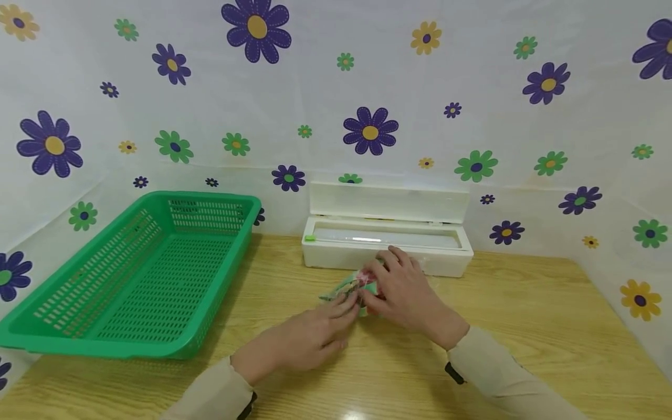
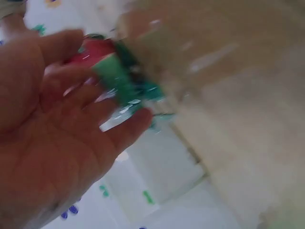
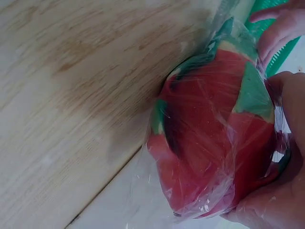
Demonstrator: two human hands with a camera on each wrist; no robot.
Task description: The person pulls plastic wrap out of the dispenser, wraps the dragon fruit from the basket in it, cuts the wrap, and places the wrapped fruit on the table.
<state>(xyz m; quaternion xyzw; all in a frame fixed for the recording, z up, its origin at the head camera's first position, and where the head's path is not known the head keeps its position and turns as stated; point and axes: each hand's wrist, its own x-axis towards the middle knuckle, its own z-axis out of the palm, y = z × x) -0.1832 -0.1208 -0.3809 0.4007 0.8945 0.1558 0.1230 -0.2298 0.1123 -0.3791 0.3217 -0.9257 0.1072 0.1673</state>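
Observation:
A red dragon fruit [image 3: 205, 119] with green scale tips is wrapped in clear cling film, which bunches up in loose folds around it. In the head view, much of the fruit is hidden under both hands, low over the table. My right hand [image 1: 404, 289] grips it from the right side, fingers bent over it. From the left, my left hand [image 1: 315, 332] touches the fruit's green end with its fingers nearly straight. The left wrist view shows those fingers [image 2: 131, 129] against the film. Just behind the hands is a white cling film box [image 1: 388, 256], its lid raised.
A large green plastic basket [image 1: 215, 315] stands on the left of the wooden table [image 1: 525, 326]. Inside the white box lies a film roll [image 1: 388, 238], with a small green slider [image 1: 310, 238] at the box's left edge. A flower-patterned white cloth [image 1: 315, 87] hangs behind.

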